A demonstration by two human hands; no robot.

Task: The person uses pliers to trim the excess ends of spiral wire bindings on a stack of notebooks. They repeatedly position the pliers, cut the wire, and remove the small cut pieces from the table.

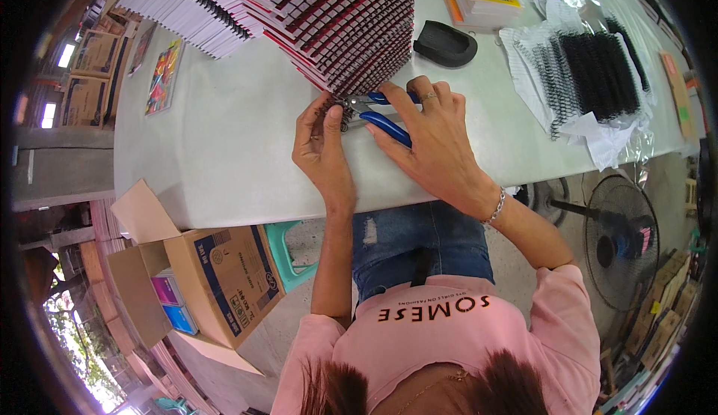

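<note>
A tall stack of spiral-bound notebooks point(329, 18), with red-edged covers and dark coils, stands on the pale table before me. My left hand point(325, 149) is closed at the stack's near lower corner, its thumb and fingers pinching the end of a dark coil point(345, 110). My right hand point(437, 142) grips a pair of blue-handled cutting pliers point(387, 125). The pliers' metal jaws meet the coil end beside my left thumb. Whether the jaws are closed on the wire is too small to tell.
A black hollow tray-like piece point(446, 44) lies right of the stack. Loose black coils point(598, 78) rest on plastic wrap farther right. Unbound paper stacks point(482, 0) and coil-bound pages point(187, 11) stand behind. An open carton point(224, 280), a green stool point(292, 258) and a fan point(621, 239) are below the table.
</note>
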